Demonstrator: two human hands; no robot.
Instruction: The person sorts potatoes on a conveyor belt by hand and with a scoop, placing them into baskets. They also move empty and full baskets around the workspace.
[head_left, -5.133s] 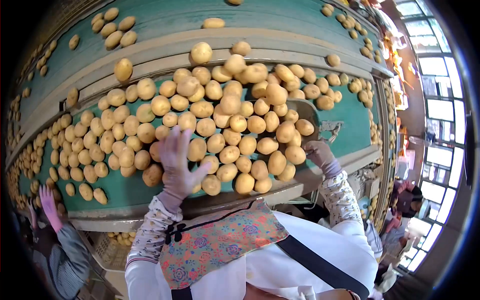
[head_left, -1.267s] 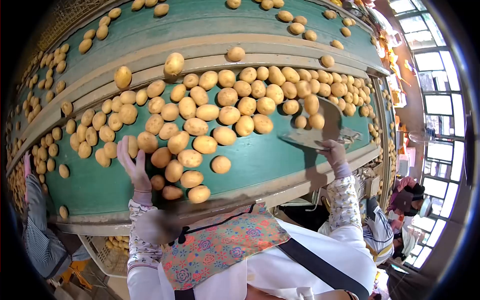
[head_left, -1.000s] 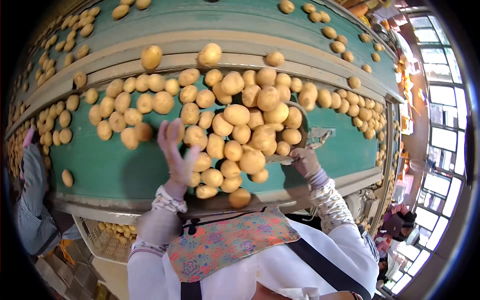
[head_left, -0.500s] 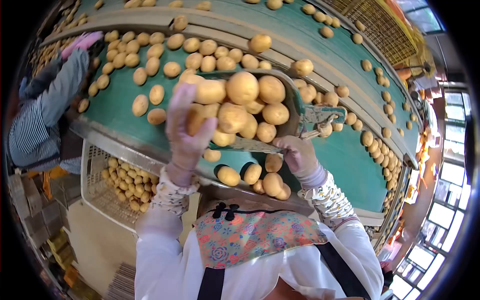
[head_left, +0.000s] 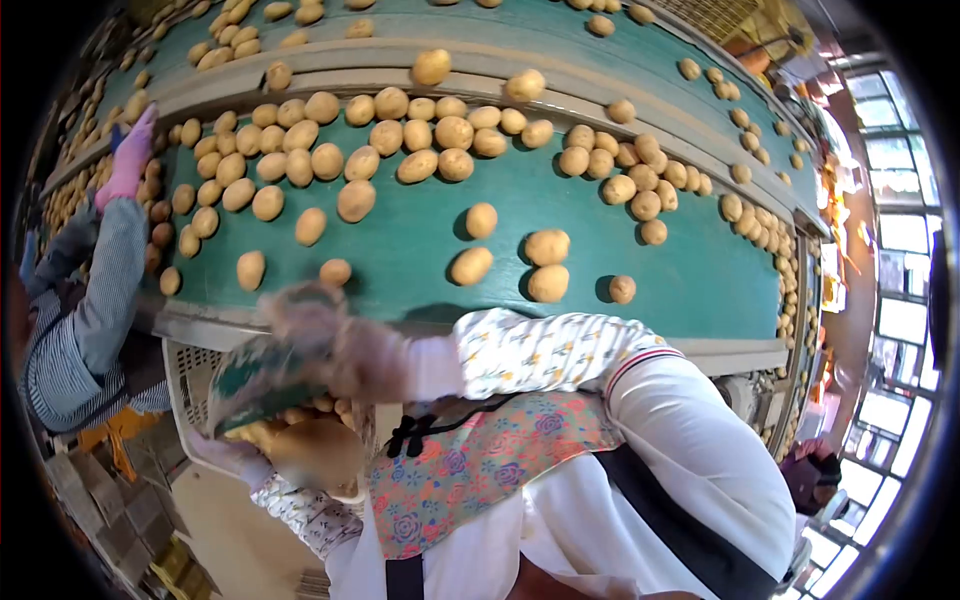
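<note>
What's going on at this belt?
A person's right hand grips a green scoop, tipped over a crate below the near edge of the belt; the picture is blurred there. The left hand sits under the scoop. Loose potatoes lie on the belt, and a co-worker's pink glove reaches onto it at far left.

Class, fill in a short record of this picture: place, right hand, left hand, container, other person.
Place: green conveyor belt strewn with potatoes
Right: the right hand, gloved and blurred, reaches across the body gripping a green scoop
Left: the left hand, gloved, sits below the scoop; grip unclear
Container: white mesh crate beneath the belt's near edge, potatoes inside
Other person: a co-worker's pink-gloved hand at the belt, far left
</note>
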